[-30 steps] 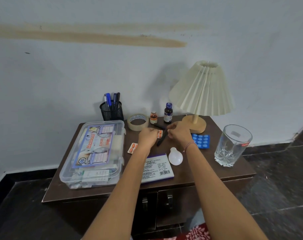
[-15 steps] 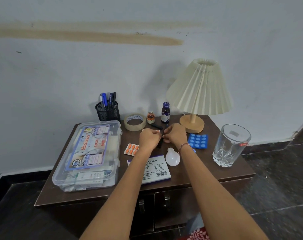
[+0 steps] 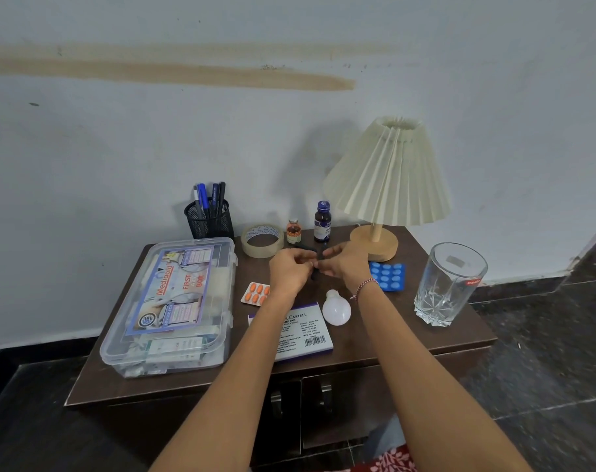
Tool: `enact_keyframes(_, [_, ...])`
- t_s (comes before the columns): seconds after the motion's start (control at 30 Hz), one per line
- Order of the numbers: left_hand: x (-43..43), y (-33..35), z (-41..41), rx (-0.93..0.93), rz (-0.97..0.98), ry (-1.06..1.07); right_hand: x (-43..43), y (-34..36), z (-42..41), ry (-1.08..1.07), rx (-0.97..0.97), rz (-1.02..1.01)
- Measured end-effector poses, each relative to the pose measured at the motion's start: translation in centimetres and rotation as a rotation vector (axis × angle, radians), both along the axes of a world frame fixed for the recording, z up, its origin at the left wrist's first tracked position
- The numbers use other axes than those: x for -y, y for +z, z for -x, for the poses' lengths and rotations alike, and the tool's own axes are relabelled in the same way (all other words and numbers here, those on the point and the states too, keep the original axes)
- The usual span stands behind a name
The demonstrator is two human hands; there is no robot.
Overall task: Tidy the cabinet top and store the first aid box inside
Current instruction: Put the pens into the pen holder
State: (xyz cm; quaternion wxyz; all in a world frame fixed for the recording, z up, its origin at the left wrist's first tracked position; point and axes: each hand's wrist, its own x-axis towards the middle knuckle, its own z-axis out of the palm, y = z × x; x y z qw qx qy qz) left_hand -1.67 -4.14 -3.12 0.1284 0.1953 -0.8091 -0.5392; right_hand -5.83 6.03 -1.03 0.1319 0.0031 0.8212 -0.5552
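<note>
Tidying is barely getting under way. The left hand (image 3: 291,271) and right hand (image 3: 345,264) are both pinching a small dark item (image 3: 313,274) near the back edge of the cabinet top (image 3: 352,344). The first aid box (image 3: 168,301) is sitting closed along its left edge. The orange pill strip (image 3: 255,293) and bulb (image 3: 336,308) are lying loose, and the cabinet doors (image 3: 351,410) are staying shut.

Your left hand (image 3: 291,272) and right hand (image 3: 346,267) cover most of a small dark thing (image 3: 314,277) between them. You cannot tell what it is or which fingers grip it. Your left wrist hides the orange pill strip's (image 3: 254,293) right edge, and your forearm hides part of the white box (image 3: 305,333). The print on the brown bottle (image 3: 322,222) is too small to read.
</note>
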Motion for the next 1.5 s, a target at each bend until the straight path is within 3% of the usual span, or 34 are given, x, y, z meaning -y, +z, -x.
enact_keyframes(0.27, [0.2, 0.8, 0.0, -0.147, -0.209, 0.072, -0.2, 0.8, -0.6, -0.025, -0.1, 0.094])
enact_keyframes(0.47, [1.0, 1.4, -0.2, -0.159, -0.385, 0.096, 0.6, 1.2, -1.0, 0.094, -0.169, 0.105])
enact_keyframes(0.7, [3.0, 1.7, -0.7, -0.183, -0.324, 0.169, 1.0, 1.8, -0.3, 0.314, -0.154, 0.094])
enact_keyframes(0.77, [3.6, 1.8, -0.9, -0.201, -0.3, 0.195, 0.7, 1.6, 0.3, 0.265, -0.171, 0.089])
enact_keyframes(0.93, [4.7, 2.0, -1.4, -0.198, -0.176, 0.218, 0.6, 0.0, 1.8, 0.115, -0.427, -0.261])
enact_keyframes(1.27, [5.2, 2.3, -1.8, -0.189, -0.019, 0.211, 2.8, -1.6, 3.0, 0.448, -0.525, -0.635])
enact_keyframes(1.5, [5.1, 2.5, -1.8, -0.162, 0.035, 0.183, 2.2, -1.5, 3.0, 0.403, -0.555, -0.795])
